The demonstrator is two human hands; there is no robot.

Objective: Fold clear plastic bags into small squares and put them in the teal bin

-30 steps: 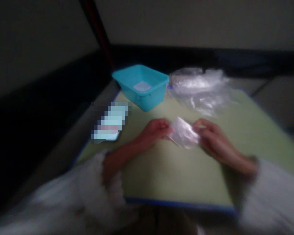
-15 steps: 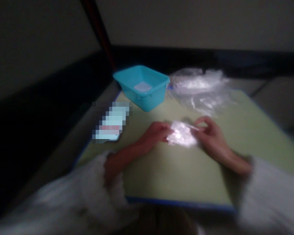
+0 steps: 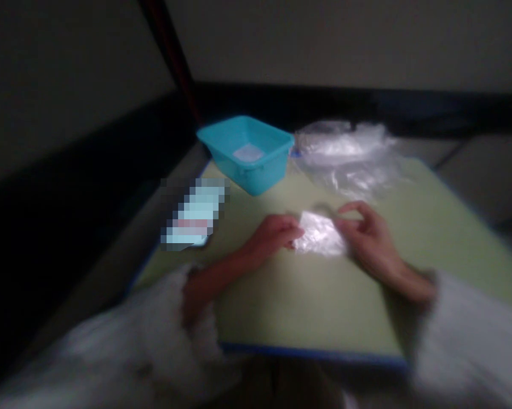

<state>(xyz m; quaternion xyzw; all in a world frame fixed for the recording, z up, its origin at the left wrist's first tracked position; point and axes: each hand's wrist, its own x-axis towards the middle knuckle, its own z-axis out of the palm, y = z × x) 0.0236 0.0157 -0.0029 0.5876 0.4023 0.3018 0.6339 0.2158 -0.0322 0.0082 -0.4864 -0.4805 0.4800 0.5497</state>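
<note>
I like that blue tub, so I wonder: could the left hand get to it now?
Probably yes: the blue tub stands beyond the left hand, open at the top, and I see nothing between them. That hand is holding the shiny packet, though, so it may need to let go first.

My crinkled, flat, clear plastic packet (image 3: 319, 236): silvery-white glints. My fuzzy, off-white fabric sleeves (image 3: 162, 324): plain. Rectangular turquoise plastic basket (image 3: 256, 179): uniform. Flat yellow-green tabletop (image 3: 315, 307): blue edging. Crumpled, clear plastic film heap (image 3: 349, 153): white streaks. Oblong, pale-aqua panel (image 3: 198, 204): one reddish band.
</note>
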